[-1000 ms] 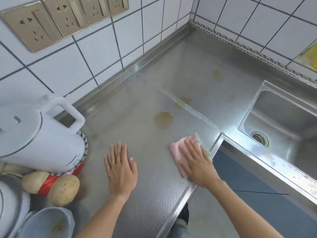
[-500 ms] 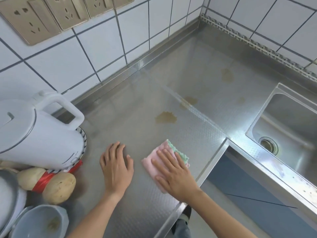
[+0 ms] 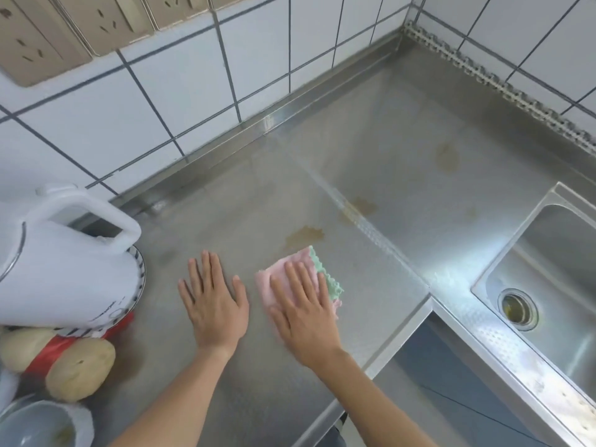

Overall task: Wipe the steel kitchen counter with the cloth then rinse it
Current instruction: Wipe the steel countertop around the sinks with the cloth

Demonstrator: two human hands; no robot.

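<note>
Pressing the pink-and-green cloth (image 3: 322, 282) flat near the counter (image 3: 403, 162) front edge, the right hand (image 3: 306, 314) spreads its fingers wide to bear evenly, just short of a brown stain (image 3: 304, 235), while the left hand (image 3: 214, 304) (empty, splayed palm-down beside it) likely braces the body.

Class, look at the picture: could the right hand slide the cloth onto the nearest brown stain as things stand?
Probably yes. The right hand lies flat on the cloth, and the brown stain sits just beyond the cloth's far edge, with only bare counter between them.
</note>
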